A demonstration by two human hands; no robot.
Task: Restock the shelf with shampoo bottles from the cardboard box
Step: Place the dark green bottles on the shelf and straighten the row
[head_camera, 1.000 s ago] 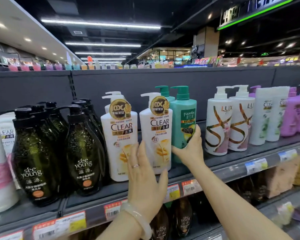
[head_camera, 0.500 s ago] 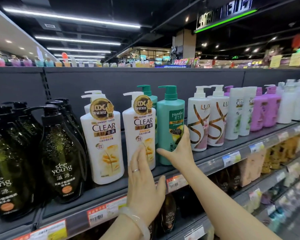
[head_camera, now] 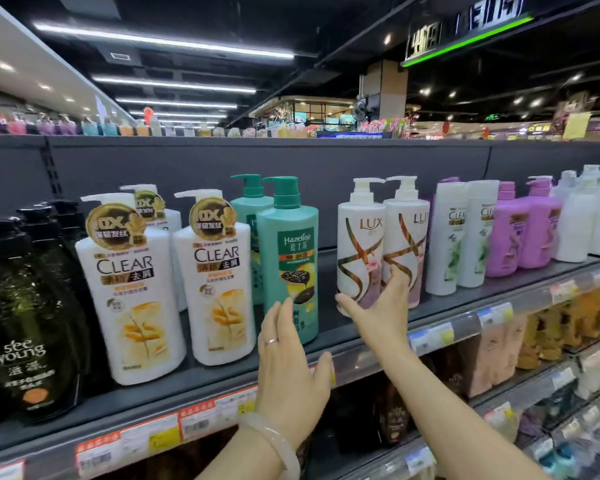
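reaching over to the lux bottles (head_camera: 359, 251) now, mid-right of the frame. half a second back the right hand (head_camera: 383, 308) was cupped on the green hazeline bottle (head_camera: 291, 268), and now it's off that one and spread around the bottom of the front lux, thumb out to the left, fingers up against the label. looks like touching more than a real grip, nothing curled tight. left hand (head_camera: 288, 365) floats in lower centre with straight fingers, just in front of the hazeline's base, holding nothing. so the hands are apart, each near its own bottle.

my read: hazeline is done being nudged and this is the straightening pass moving rightward along the shelf (head_camera: 361, 344). no cardboard box anywhere in view, so can't say how much stock is left.

the lux stands upright on the shelf, long axis vertical, pump on top with the spout pointing right, label facing out at the camera. its twin sits touching on the right. hazeline is upright too, spout aimed left, with clear bottles (head_camera: 215, 282) just beside it on the left.
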